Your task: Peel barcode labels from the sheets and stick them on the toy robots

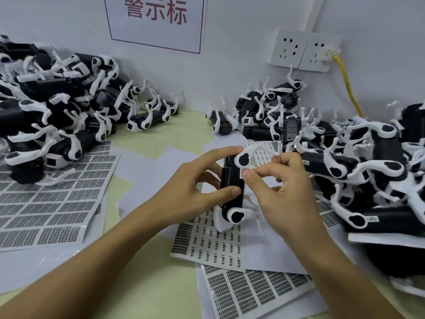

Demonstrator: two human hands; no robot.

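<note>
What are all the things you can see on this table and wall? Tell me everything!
held toy robot: one, black and white, centre, upright
toy robot piles: two, black and white, left and right
label sheets: several, white with grey barcodes, spread over table
table: one, pale green
sign: one, white with red characters, wall
sockets: two, white, wall
cable: one, yellow, plugged in right socket
left hand: grips held toy robot
right hand: fingertips pinched at robot's side

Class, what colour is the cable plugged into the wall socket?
Yellow: the cable hangs from the right wall socket, seen in the head view.
</note>
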